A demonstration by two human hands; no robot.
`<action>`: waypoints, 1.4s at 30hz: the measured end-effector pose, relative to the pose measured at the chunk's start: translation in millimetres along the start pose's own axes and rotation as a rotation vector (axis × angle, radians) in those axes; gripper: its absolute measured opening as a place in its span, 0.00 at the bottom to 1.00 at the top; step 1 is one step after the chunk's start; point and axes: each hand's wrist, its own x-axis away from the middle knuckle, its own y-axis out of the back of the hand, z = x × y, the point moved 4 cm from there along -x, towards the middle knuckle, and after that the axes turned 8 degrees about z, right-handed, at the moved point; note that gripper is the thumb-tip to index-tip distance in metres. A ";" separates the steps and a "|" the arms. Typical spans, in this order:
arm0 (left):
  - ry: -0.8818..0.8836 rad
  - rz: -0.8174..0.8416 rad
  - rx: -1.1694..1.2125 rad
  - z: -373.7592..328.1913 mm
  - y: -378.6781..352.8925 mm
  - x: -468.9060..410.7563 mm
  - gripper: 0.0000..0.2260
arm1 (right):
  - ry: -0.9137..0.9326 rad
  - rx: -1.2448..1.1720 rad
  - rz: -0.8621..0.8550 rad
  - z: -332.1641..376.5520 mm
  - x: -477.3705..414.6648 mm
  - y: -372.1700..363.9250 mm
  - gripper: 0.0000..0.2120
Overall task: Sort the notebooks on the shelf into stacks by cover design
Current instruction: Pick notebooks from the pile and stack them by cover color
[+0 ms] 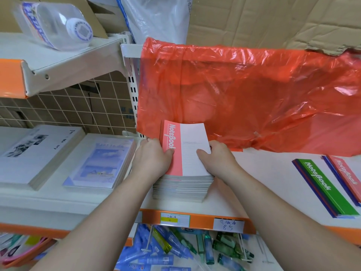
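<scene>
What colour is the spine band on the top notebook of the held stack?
Pink-red with white "NoteBook" lettering on the top notebook; rest white. Head view.

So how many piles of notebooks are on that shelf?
5: a grey pile far left, a pale blue pile beside it, a pink-topped pile in the middle, a green pile and a pink pile far right. The red bag may hide more.

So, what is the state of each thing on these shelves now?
pink-and-white notebook: closed, flat on top of the stack, held at both edges.
left hand: grips its left edge.
right hand: grips its right edge.
green notebook: closed, lying flat.
plastic bottle: capped, on its side.
red plastic bag: draped, crumpled.
</scene>
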 end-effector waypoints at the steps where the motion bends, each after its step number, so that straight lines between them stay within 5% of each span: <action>1: 0.000 0.001 0.008 1.6 -1.5 -0.5 0.22 | -0.001 0.001 -0.007 -0.7 -0.3 -0.3 0.27; 12: 0.004 0.042 0.028 5.6 -4.4 -0.6 0.24 | -0.044 0.025 0.001 -8.5 -2.5 -4.1 0.18; 23: 0.079 0.004 -0.065 -15.1 11.8 13.6 0.18 | 0.063 -0.248 0.048 -11.4 9.3 1.2 0.16; 27: -0.226 -0.187 -0.142 -76.6 18.8 24.8 0.14 | 0.118 -0.145 -0.013 -32.1 19.2 37.9 0.15; 31: -0.559 -0.091 -0.190 -155.4 -25.2 40.7 0.20 | 0.110 0.248 0.023 -83.3 25.7 71.9 0.20; 34: -0.628 0.094 -0.331 -205.3 -81.7 53.8 0.30 | 0.045 0.477 0.049 -132.6 38.3 98.5 0.25; 42: -0.726 0.331 -0.395 -294.3 -196.5 79.6 0.19 | -0.166 0.555 -0.008 -252.1 77.2 167.0 0.27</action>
